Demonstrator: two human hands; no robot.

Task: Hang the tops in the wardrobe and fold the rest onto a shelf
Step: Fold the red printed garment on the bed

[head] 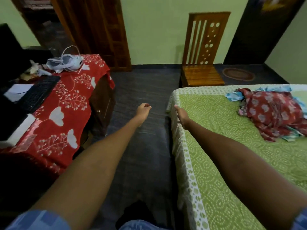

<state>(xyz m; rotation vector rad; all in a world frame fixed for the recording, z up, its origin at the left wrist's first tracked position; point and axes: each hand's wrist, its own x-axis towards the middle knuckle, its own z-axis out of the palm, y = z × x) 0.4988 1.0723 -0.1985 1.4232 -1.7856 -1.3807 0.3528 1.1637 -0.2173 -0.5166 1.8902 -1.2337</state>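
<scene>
Both my bare forearms are reaching out over the dark floor. My left hand is curling into a fist, holding nothing I can make out, and my right hand is hanging relaxed beside the corner of the green patterned bed. A heap of red printed and blue clothes is lying on the bed's far side. A red floral-clothed desk is standing to my left.

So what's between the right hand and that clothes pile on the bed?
Head view: only bare green bedsheet lies between the right hand and the clothes pile.
</scene>
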